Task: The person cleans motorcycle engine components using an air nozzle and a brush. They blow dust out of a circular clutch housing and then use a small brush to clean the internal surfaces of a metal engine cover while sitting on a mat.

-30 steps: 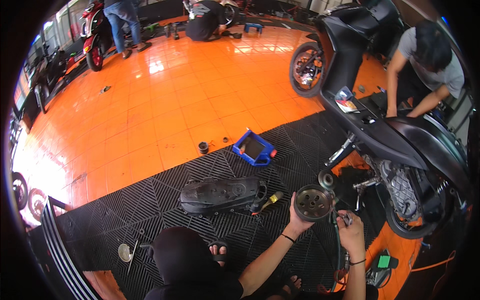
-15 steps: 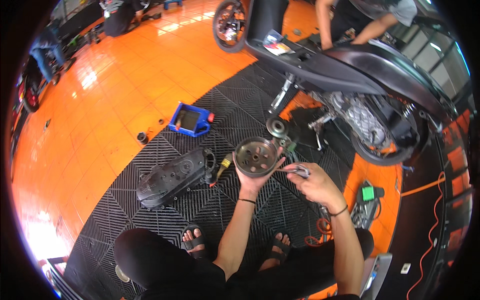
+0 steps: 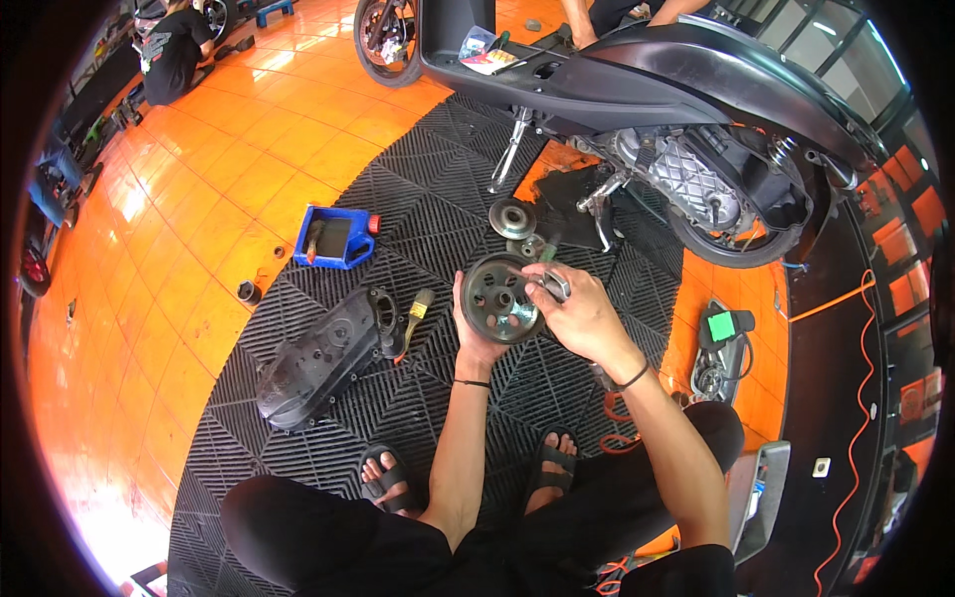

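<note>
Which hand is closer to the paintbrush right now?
Left. The left hand, cupping the metal drum, is just right of the paintbrush; the right hand is farther right, at the drum's right edge.

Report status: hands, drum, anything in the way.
Left hand holding drum. Right hand gripping metal tool at drum's upper-right rim. Same hand hiding part of that rim.

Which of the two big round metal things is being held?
The clutch bell with a ring of holes, in the left grip. The other, a stepped disc, is farther out on the black ribbed mat.
</note>
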Motion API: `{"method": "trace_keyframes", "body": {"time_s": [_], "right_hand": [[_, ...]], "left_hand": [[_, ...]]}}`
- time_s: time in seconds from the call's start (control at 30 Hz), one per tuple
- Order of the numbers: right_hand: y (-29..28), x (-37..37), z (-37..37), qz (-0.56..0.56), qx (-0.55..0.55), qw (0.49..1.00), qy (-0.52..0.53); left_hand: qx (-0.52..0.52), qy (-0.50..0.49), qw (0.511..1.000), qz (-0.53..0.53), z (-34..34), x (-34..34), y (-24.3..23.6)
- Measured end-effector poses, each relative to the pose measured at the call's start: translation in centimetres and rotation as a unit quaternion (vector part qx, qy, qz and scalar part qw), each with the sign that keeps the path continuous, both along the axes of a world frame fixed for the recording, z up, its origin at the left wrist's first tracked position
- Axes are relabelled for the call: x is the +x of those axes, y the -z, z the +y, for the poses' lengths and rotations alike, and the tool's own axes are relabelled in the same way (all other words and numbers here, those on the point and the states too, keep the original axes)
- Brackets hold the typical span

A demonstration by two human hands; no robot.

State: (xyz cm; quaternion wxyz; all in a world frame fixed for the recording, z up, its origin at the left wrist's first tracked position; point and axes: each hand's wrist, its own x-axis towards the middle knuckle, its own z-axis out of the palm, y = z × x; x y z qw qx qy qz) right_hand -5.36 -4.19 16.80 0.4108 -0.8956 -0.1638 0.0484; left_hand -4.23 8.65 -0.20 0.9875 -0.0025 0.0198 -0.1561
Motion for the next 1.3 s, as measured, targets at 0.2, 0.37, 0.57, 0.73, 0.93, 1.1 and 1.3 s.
{"method": "trace_keyframes", "body": {"time_s": [0.2,0.37,0.57,0.73,0.93,1.1,1.3], "right_hand": [[-0.5,-0.3,0.9,0.017,0.009,1.000,0.008],[-1.4,-0.5,-0.3,0.137,-0.059,0.986,-0.080],[0.2,-0.6,-0.5,0.158,-0.141,0.975,-0.068],[1.9,-0.2,-1.0,0.118,-0.147,0.979,-0.072],[0.4,0.2,0.5,0.093,-0.070,0.988,-0.097],[0.3,0.0,-0.5,0.140,-0.097,0.976,-0.139],[0.1,0.0,0.4,0.070,-0.011,0.994,-0.078]], "left_hand": [[0.010,0.017,0.999,-0.030,0.0,0.0,-0.1],[0.079,-0.018,0.996,-0.027,-0.1,0.0,-0.6],[0.269,-0.014,0.963,-0.028,1.9,0.6,0.3],[0.185,-0.027,0.982,0.038,1.0,1.5,0.9],[0.057,-0.084,0.994,0.042,1.4,2.6,4.2],[0.060,-0.042,0.997,0.029,1.6,2.2,4.1],[0.090,0.007,0.996,-0.017,1.5,2.0,3.7]]}}
